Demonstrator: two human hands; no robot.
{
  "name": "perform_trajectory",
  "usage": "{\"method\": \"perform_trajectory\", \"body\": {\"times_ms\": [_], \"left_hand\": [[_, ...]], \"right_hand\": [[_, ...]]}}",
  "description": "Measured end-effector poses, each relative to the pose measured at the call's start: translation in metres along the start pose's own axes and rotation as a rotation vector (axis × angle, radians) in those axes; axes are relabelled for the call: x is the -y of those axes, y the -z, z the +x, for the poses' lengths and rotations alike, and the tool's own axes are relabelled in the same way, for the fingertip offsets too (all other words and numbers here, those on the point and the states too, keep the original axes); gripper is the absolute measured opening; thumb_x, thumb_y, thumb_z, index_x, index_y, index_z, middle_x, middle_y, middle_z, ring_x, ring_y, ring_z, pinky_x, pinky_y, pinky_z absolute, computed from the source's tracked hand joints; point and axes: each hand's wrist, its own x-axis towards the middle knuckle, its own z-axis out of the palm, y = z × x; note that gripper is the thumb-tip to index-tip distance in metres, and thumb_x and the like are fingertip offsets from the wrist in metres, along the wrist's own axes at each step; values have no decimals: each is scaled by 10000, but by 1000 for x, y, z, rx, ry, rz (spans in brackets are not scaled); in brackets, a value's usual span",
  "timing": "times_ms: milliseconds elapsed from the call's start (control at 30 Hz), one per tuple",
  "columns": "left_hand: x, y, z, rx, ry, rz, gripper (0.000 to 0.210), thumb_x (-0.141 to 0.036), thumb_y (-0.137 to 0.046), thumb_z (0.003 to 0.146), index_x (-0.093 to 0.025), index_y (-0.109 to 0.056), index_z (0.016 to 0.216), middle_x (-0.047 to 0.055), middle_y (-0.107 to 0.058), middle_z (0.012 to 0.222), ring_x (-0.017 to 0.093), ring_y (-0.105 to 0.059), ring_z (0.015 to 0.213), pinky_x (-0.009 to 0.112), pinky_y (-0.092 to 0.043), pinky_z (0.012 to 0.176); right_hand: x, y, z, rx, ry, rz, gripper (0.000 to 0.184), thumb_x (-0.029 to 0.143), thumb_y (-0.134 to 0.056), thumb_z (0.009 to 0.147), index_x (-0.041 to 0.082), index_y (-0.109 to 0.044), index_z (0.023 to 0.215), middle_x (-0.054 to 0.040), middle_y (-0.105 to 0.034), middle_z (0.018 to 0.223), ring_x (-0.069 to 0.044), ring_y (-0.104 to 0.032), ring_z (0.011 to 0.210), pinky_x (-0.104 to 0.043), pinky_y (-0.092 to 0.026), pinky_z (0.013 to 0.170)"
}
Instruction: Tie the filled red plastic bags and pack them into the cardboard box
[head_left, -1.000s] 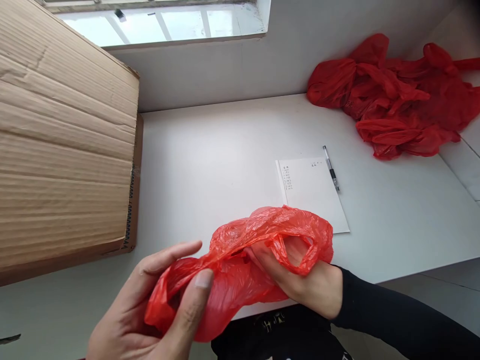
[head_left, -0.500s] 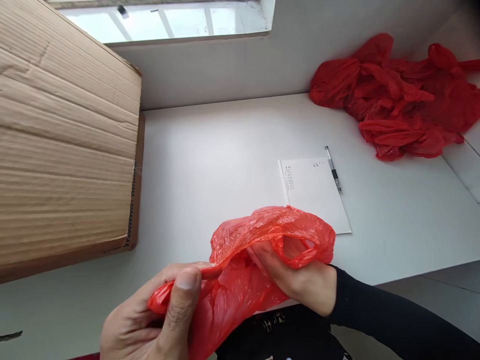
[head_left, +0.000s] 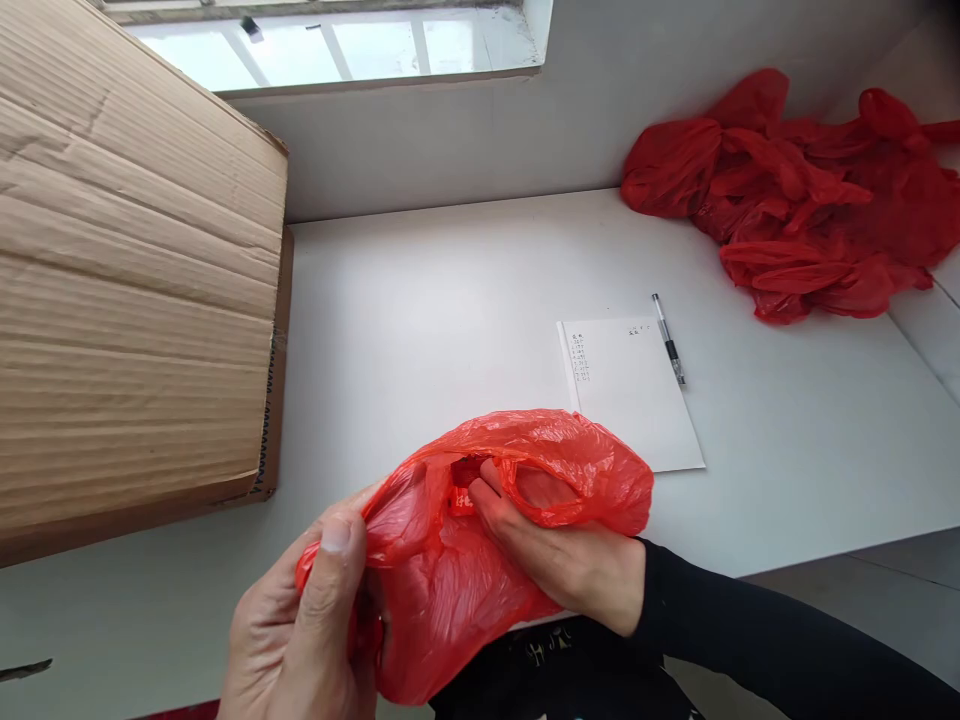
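Observation:
My left hand (head_left: 300, 610) is closed on the gathered edge of a thin red plastic bag (head_left: 450, 600), thumb on top. The mouth of the bag gapes toward me. My right hand (head_left: 555, 550) reaches inside with its fingers stretched out, and a handle loop of the bag lies over it. Just beyond those fingertips, a small bright red piece with white characters (head_left: 463, 500) shows in the bag's opening. Whether it is a packet or print on the plastic I cannot tell. Some of the right fingers are hidden by the film.
A large cardboard box (head_left: 135, 280) stands at the left. On the white table (head_left: 405, 320) lie a sheet of paper with handwriting (head_left: 637, 400) and a pen (head_left: 670, 340). Crumpled red plastic bags (head_left: 795, 200) are heaped in the far right corner. A window (head_left: 375, 45) is behind.
My left hand has shifted slightly left and down, spreading the bag's mouth wider. My right hand has moved left inside the bag, and the red piece with white characters has come into sight.

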Motion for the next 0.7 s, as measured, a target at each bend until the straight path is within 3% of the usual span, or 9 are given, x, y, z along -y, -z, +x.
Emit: {"method": "perform_trajectory", "body": {"times_ms": [67, 167, 300, 367, 433, 533, 700], "left_hand": [[-1, -1, -1, -13, 79, -74, 613, -676, -842, 577, -310, -742, 1059, 1, -703, 742, 232, -659, 699, 236, -478, 424], [0, -1, 0, -6, 91, -98, 606, -620, -878, 548, -314, -749, 1055, -9, -626, 653, 181, -549, 579, 234, -436, 407], [1, 0, 1, 1, 52, -48, 585, -658, -853, 578, -304, -768, 1035, -37, -484, 549, 109, -351, 499, 186, -359, 395], [0, 1, 0, 3, 49, -61, 592, -656, -856, 581, -297, -772, 1044, -35, -580, 635, 94, -398, 526, 167, -383, 432], [0, 1, 0, 29, 58, -87, 594, -636, -862, 588, -297, -776, 1068, -22, -682, 766, 106, -497, 585, 172, -438, 481], [1, 2, -2, 97, 61, -90, 578, -616, -837, 646, -282, -777, 1114, 12, -735, 812, 177, -638, 722, 209, -520, 564], [2, 4, -6, 129, 29, -57, 488, -590, -793, 707, -292, -795, 1093, 50, -767, 844, 266, -705, 867, 311, -604, 726]], "right_hand": [[1, 3, 0, 37, -7, 40, 504, 51, -341, 1019, 37, -325, 1523, -111, -557, 1482, -211, -464, 1422, -308, -405, 1210], [2, 3, 4, 59, -7, 40, 503, 3, -285, 999, 14, -363, 1496, -128, -569, 1466, -210, -478, 1412, -315, -387, 1217], [-2, 5, 1, 79, -9, 168, 433, 106, -357, 1030, 79, -461, 1449, -123, -649, 1365, -214, -564, 1337, -315, -493, 1139], [-4, 10, -7, 113, -62, 234, 480, 118, -365, 1029, 96, -394, 1507, -116, -608, 1424, -218, -517, 1382, -325, -506, 1128], [-5, 17, -16, 148, -73, 232, 553, 51, -328, 1004, 34, -278, 1554, -160, -520, 1506, -241, -439, 1439, -346, -498, 1134], [-6, 24, -23, 208, -77, 211, 579, 13, -286, 995, 10, -206, 1568, -199, -417, 1568, -235, -398, 1457, -335, -488, 1131], [-6, 25, -19, 133, -44, 203, 608, 33, -291, 1014, 62, -124, 1598, -176, -507, 1508, -224, -413, 1442, -338, -489, 1131]]}}
